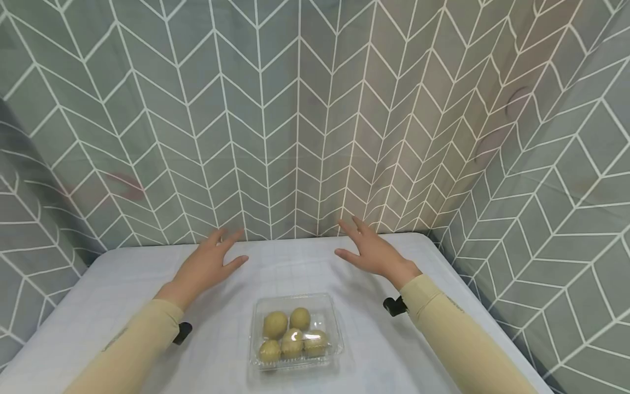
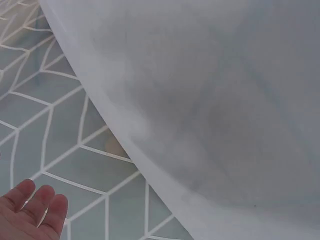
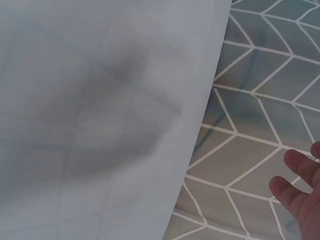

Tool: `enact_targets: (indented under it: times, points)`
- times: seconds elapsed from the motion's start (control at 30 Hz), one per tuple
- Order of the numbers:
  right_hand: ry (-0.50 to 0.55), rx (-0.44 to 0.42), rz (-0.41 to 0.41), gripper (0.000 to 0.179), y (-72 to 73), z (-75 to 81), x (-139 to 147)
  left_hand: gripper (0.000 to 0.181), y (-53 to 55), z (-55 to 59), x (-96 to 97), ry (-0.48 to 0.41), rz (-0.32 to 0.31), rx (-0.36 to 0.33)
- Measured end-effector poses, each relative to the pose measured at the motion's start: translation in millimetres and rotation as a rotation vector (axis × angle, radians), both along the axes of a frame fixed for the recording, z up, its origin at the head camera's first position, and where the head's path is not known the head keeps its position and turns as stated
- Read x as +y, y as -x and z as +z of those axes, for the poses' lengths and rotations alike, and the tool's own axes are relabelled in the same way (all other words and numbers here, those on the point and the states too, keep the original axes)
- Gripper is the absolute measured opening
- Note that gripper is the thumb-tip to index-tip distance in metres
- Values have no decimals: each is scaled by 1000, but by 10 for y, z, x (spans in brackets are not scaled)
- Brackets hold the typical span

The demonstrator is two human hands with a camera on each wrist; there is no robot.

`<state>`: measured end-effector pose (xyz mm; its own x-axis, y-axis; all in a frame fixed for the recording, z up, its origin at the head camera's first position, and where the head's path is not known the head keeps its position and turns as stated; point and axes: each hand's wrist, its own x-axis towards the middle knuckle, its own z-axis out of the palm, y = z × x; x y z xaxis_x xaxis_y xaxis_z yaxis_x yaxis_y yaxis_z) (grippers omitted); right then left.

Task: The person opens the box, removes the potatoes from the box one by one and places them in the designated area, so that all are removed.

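A clear plastic clamshell box (image 1: 330, 320) sits on the white-covered table, holding several round yellowish balls (image 1: 292, 343) whose exact kind I cannot tell. Beyond the box and to its left, my left hand (image 1: 206, 264) hovers over the table with fingers spread and nothing in them. My right hand (image 1: 371, 251) is held the same way on the other side, also holding nothing. Neither hand touches the box. Each wrist view catches only the fingers of its hand, the left fingers (image 2: 36, 210) and the right fingers (image 3: 295, 180), against patterned cloth.
The table (image 1: 290, 268) has a white cloth and a rounded far edge. Grey-green curtains (image 1: 295, 120) with white zigzag lines stand behind it and along both sides. A small black device (image 1: 395, 306) is strapped at the right wrist, and another (image 1: 182, 332) at the left.
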<state>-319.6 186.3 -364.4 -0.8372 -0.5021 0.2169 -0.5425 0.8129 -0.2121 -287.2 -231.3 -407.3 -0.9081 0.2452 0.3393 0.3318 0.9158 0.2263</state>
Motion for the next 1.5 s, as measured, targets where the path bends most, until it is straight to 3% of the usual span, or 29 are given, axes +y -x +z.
enact_targets:
  times: [0.27,0.7,0.93,1.17,1.5]
  points:
    - [45,-6,23,77,-189,-92,47,74,-195,-7,65,-73,-23,36]
    - [112,2,32,74,-527,-283,147,71,-562,-101,158,-139,-38,24]
    - [127,1,32,73,-641,-385,180,71,-678,-156,178,-151,-28,13]
    - [155,-23,69,69,-804,-485,178,72,-864,-211,217,-182,-23,-14]
    - [189,-23,74,67,-974,-563,180,70,-1014,-232,304,-222,-22,-39]
